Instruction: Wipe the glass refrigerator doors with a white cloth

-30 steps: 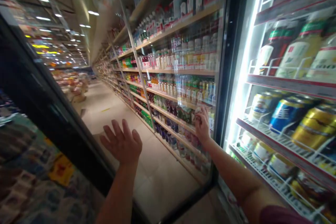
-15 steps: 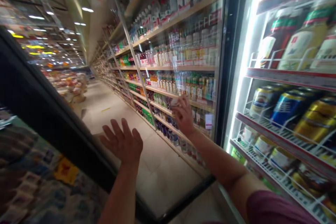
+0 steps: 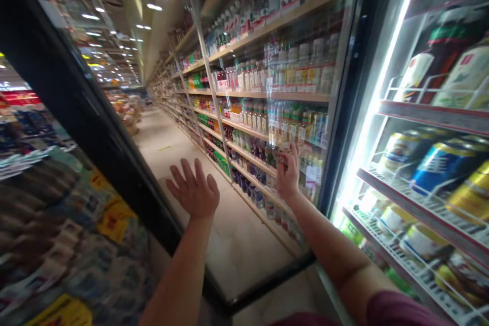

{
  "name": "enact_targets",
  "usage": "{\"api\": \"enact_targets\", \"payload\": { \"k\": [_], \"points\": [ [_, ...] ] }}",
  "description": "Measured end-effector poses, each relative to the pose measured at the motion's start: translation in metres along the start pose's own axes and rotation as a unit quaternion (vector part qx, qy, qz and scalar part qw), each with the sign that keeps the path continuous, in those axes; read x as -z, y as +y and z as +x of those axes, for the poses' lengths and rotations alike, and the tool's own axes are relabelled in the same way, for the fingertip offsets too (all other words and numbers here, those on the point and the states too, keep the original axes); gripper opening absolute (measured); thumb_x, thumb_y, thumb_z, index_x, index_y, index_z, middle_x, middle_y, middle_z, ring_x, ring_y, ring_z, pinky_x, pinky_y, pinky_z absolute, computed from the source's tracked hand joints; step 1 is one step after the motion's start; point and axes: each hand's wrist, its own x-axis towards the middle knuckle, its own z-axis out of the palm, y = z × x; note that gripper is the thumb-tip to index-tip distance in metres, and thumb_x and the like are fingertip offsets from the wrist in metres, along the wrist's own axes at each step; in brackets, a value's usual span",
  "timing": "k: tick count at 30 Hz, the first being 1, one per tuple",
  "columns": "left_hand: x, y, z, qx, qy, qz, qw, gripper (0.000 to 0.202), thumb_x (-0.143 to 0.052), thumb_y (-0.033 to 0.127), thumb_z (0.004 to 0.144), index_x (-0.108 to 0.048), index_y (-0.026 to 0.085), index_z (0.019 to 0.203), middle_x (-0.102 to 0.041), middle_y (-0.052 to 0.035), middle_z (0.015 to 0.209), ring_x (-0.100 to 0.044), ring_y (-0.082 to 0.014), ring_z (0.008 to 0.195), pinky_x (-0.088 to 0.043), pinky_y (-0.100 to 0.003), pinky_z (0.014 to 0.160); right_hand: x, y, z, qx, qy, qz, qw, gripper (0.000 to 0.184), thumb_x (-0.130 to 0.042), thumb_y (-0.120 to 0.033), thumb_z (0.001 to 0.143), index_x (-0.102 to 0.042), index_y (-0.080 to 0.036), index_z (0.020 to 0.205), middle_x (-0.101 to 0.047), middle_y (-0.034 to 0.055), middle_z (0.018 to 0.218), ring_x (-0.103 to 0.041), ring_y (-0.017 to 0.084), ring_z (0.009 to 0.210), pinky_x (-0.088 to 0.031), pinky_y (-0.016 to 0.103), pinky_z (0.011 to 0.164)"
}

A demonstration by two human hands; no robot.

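Door frame: the black frame of the glass cooler door slants across the left of the view, with blurred packaged goods beyond it.

Left hand: the left hand is spread flat, fingers apart and holding nothing, palm set against the door glass near its lower middle.

Glass: the supermarket aisle floor and long rows of bottle shelving show through the pane.

Right hand: the right hand is closed round a small pale thing, probably a cloth or wipe, pressed to the glass toward the hinge side; what exactly it is cannot be made out.

White label: a small white sticker sits on the pane just right of that hand.

Cooler: the lit cooler interior stands open on the right, with drink cans on wire racks and bottles on the shelf above.

Doing it well: judging by the pose, the glass is being wiped; the flat left palm should brace the door steady while the right hand presses evenly, staying clear of the sticker's edge.
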Motion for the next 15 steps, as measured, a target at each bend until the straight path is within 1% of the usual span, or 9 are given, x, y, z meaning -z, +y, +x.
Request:
{"api": "enact_targets", "payload": {
  "k": [2,3,5,6,8,9,11,13,15],
  "points": [
    [0.0,0.0,0.001,0.009,0.002,-0.006,1.0,0.054,-0.046,0.033,0.103,-0.048,0.01,0.152,-0.035,-0.0226,0.161,-0.007,-0.0339,0.158,-0.006,-0.063,0.125,0.004,0.006,0.023,-0.026,0.043,-0.003,0.999,0.026,-0.041,-0.017,0.091,-0.06,-0.021,0.109,-0.044,0.0115,0.157,-0.029,0.022,0.154,-0.023,0.057,0.127],
    [-0.001,0.001,0.001,0.016,-0.001,-0.012,1.0,0.054,-0.046,0.034,0.103,-0.049,0.011,0.151,-0.036,-0.022,0.161,-0.008,-0.034,0.157,-0.006,-0.063,0.125,0.004,0.007,0.026,-0.041,0.068,-0.008,0.997,0.027,-0.041,-0.016,0.091,-0.06,-0.021,0.11,-0.042,0.011,0.158,-0.029,0.021,0.154,-0.024,0.056,0.127],
    [-0.001,0.001,0.001,0.026,-0.003,-0.024,0.999,0.053,-0.045,0.035,0.103,-0.05,0.011,0.15,-0.038,-0.0214,0.16,-0.008,-0.0339,0.157,-0.005,-0.063,0.125,-0.003,-0.002,0.014,-0.036,0.08,-0.018,0.996,0.029,-0.041,-0.016,0.092,-0.059,-0.02,0.114,-0.039,0.0118,0.161,-0.028,0.022,0.154,-0.024,0.057,0.127],
    [-0.001,0.001,0.001,0.028,-0.002,-0.027,0.999,0.053,-0.045,0.035,0.102,-0.051,0.011,0.15,-0.039,-0.0217,0.16,-0.009,-0.0339,0.157,-0.005,-0.063,0.125,-0.008,-0.01,-0.002,-0.013,0.061,-0.022,0.998,0.03,-0.042,-0.015,0.093,-0.059,-0.02,0.116,-0.038,0.0127,0.161,-0.025,0.024,0.156,-0.023,0.059,0.127],
    [0.0,0.001,0.001,0.029,-0.004,-0.031,0.999,0.053,-0.046,0.035,0.102,-0.052,0.011,0.149,-0.039,-0.0223,0.159,-0.009,-0.0337,0.157,-0.005,-0.063,0.125,-0.02,-0.029,-0.04,0.078,-0.063,-0.029,0.995,0.033,-0.046,-0.015,0.094,-0.06,-0.018,0.124,-0.04,0.0149,0.161,-0.017,0.027,0.158,-0.024,0.059,0.127],
    [0.0,0.001,0.001,0.033,-0.007,-0.035,0.999,0.053,-0.046,0.035,0.102,-0.052,0.011,0.149,-0.039,-0.0222,0.159,-0.009,-0.0337,0.157,-0.005,-0.063,0.125,-0.025,-0.038,-0.058,0.129,-0.133,-0.029,0.982,0.035,-0.049,-0.013,0.094,-0.062,-0.019,0.125,-0.044,0.0138,0.158,-0.015,0.028,0.159,-0.026,0.058,0.126],
    [0.001,0.001,0.001,0.046,-0.015,-0.048,0.998,0.054,-0.047,0.038,0.102,-0.053,0.012,0.149,-0.04,-0.0216,0.159,-0.009,-0.0339,0.157,-0.004,-0.064,0.125,-0.031,-0.049,-0.075,0.233,-0.237,-0.03,0.943,0.036,-0.053,-0.013,0.093,-0.065,-0.022,0.126,-0.055,0.0096,0.151,-0.024,0.025,0.157,-0.03,0.051,0.126],
    [0.003,0.001,0.001,0.054,-0.019,-0.055,0.997,0.054,-0.046,0.039,0.102,-0.054,0.012,0.148,-0.041,-0.0213,0.159,-0.01,-0.0341,0.157,-0.003,-0.064,0.124,-0.028,-0.048,-0.062,0.29,-0.26,-0.036,0.92,0.034,-0.054,-0.012,0.094,-0.068,-0.024,0.122,-0.061,0.0063,0.145,-0.034,0.021,0.153,-0.034,0.046,0.125],
    [0.004,0.002,0.001,0.05,-0.021,-0.053,0.997,0.053,-0.045,0.039,0.102,-0.055,0.011,0.147,-0.041,-0.0218,0.158,-0.01,-0.0346,0.157,-0.003,-0.064,0.125,-0.02,-0.039,-0.024,0.276,-0.198,-0.044,0.939,0.033,-0.05,-0.011,0.094,-0.07,-0.024,0.118,-0.061,0.0061,0.145,-0.035,0.021,0.152,-0.035,0.046,0.125]
  ]
}}
